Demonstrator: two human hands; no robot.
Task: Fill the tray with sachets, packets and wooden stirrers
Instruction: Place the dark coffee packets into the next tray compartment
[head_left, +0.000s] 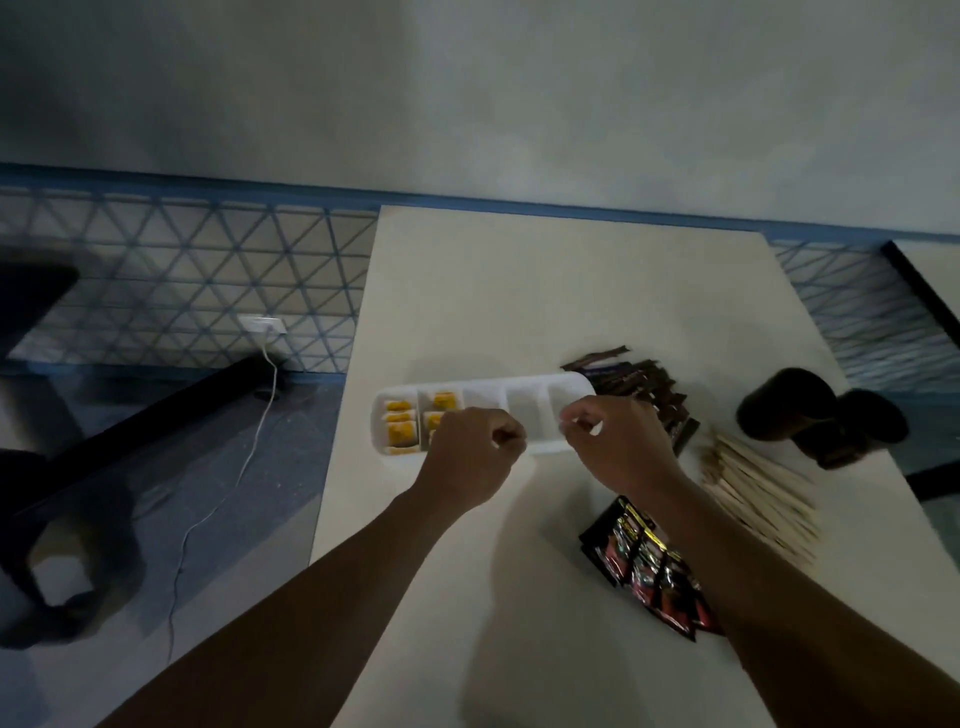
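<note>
1. Nearest the camera, our two bare forearms reach up from the lower edge toward the tray; both are cut off by the frame.
2. Our left hand (470, 457) is curled into a loose fist over the tray's near rim; we cannot tell whether it holds anything.
3. Our right hand (615, 441) is curled with fingertips drawn together over the right end of the tray; what it pinches, if anything, is too blurred to make out.
4. The white tray (535, 387) lies on the white table (519, 291) with its long axis running left to right. We count five compartments side by side.
5. The two leftmost compartments hold yellow sachets (401, 422); the hand hides part of the second, so an exact count is not possible. The other three look bare where visible.
6. Dark brown stick packets (649, 387) lie heaped just behind the tray's right end.
7. Wooden stirrers (763, 488) lie in a pile to the right, pointing diagonally.
8. Black-and-red packets (644, 564) lie partly under our right forearm.
9. Two dark cups (789, 402) lie at far right.
</note>
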